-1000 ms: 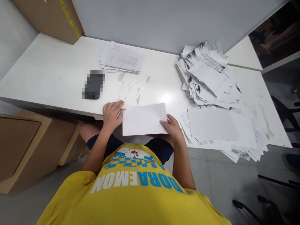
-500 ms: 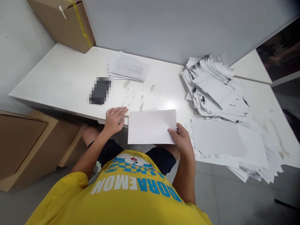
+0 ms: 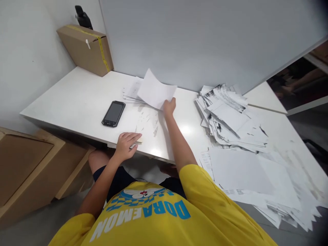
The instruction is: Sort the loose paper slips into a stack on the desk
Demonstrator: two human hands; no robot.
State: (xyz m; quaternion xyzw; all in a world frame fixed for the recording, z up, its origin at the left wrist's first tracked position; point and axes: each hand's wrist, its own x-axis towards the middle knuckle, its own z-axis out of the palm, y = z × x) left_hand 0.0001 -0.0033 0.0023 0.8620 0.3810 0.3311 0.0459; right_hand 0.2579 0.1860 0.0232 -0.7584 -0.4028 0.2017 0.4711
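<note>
My right hand [image 3: 169, 106] grips the near right corner of a white sheet of paper [image 3: 155, 89], thumb on top. The sheet bends upward and hangs over a small stack of papers [image 3: 131, 89] at the back of the table, hiding much of it. My left hand [image 3: 126, 146] lies at the table's front edge with its fingers stretched out. Under its fingertips shows the end of a thin, pale strip [image 3: 139, 140], mostly covered, so its kind is unclear.
A black phone [image 3: 113, 113] lies left on the white table [image 3: 64, 99]. A taped cardboard box [image 3: 87, 51] stands in the back corner. A messy paper pile [image 3: 228, 116] and more spread sheets [image 3: 238, 171] lie to the right. Cardboard boxes [image 3: 33, 164] stand lower left.
My right hand has carried the white sheet forward from the table's front edge to above the back stack. My left hand stays at the edge. The view has tilted up slightly.
</note>
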